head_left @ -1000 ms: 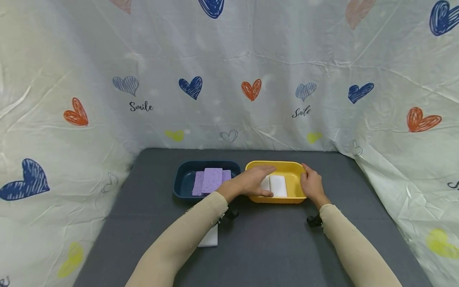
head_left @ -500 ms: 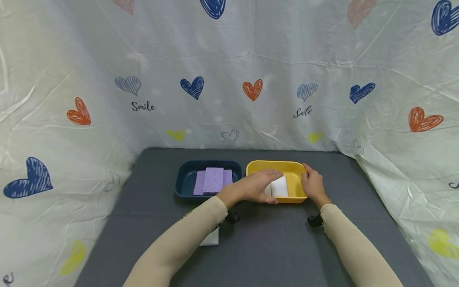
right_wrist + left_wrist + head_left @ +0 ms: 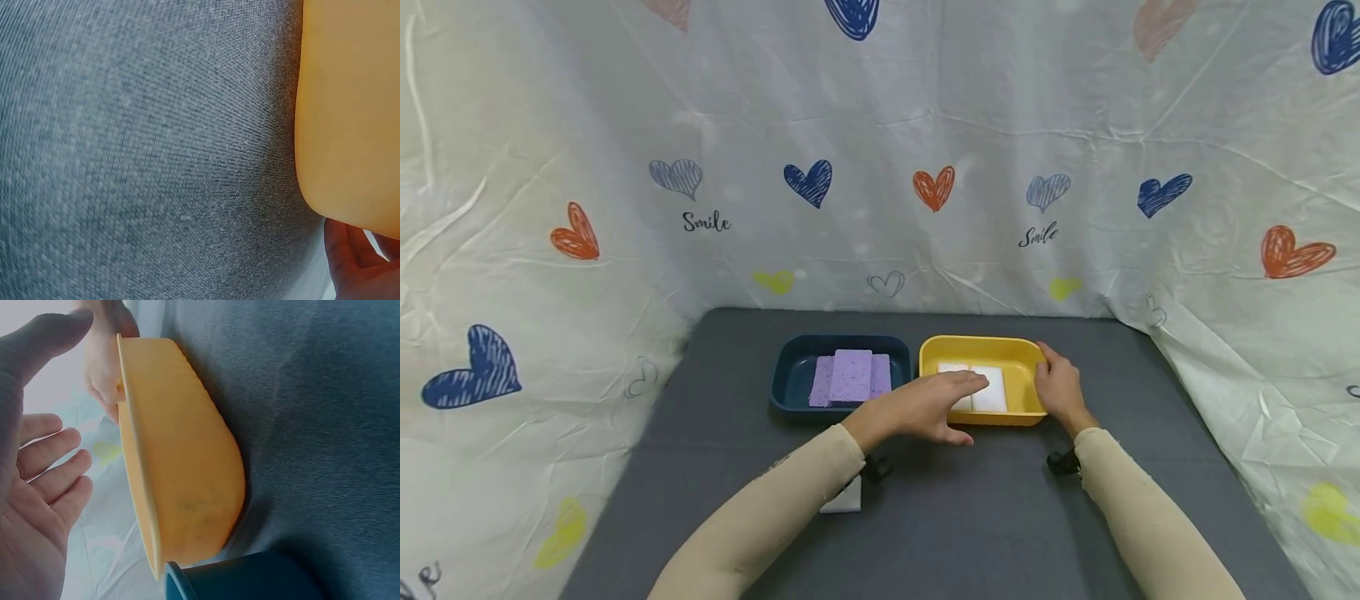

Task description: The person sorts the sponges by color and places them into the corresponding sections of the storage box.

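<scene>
My left hand [image 3: 928,406] hangs over the near edge of a yellow tray [image 3: 1024,375], thumb and fingers spread and nothing between them. In the left wrist view that hand's fingers [image 3: 59,465] are loosely bent, apart from the tray's rim. Two white sponge-like blocks [image 3: 990,390] lie side by side inside the tray, the left one partly behind my left hand. My right hand [image 3: 1060,387] grips the tray's right end at the rim. In the right wrist view only a little of this hand [image 3: 359,265] shows beneath the yellow wall.
A dark blue tray [image 3: 793,383] with purple sponges [image 3: 852,375] stands left of the yellow one. Another white block [image 3: 844,497] lies on the grey tablecloth [image 3: 970,517], partly behind my left forearm. A heart-printed curtain [image 3: 865,242] surrounds the table's back and sides.
My left hand has let go of the white blocks and drawn back toward me over the near rim. The right block, tilted half a second ago, lies flat. My right hand keeps its grip.
</scene>
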A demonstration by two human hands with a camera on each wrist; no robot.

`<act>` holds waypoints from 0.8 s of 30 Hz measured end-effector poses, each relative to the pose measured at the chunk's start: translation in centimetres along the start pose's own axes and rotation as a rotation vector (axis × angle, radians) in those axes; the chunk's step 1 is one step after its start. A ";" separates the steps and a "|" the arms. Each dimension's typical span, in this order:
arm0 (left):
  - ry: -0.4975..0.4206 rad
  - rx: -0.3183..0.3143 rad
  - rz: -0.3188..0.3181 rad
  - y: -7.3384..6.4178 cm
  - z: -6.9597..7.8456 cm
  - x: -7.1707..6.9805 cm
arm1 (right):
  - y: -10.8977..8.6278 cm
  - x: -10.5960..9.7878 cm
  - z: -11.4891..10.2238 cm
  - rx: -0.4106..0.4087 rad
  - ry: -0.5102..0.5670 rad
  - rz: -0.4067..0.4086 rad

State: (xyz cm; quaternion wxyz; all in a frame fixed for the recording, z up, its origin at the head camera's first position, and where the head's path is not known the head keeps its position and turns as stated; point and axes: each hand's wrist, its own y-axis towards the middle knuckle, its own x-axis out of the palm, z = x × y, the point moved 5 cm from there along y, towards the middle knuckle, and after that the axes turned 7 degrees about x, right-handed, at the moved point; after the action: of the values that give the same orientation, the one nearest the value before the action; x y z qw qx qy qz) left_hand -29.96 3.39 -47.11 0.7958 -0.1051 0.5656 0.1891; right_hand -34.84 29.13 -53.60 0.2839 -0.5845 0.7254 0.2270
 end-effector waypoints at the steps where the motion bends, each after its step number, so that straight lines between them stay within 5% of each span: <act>1: -0.002 0.000 0.001 -0.2 0.0 0.1 | 0.0 0.0 0.0 -0.002 -0.002 0.000; 24: -0.049 0.006 0.003 -4.2 1.0 2.2 | 0.0 0.1 0.0 -0.032 -0.017 0.024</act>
State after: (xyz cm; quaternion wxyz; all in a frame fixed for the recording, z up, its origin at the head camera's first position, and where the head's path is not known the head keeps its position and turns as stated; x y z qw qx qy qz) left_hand -26.72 0.41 -49.07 0.8095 -0.0973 0.5466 0.1909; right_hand -34.79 29.10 -53.67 0.2778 -0.5782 0.7264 0.2468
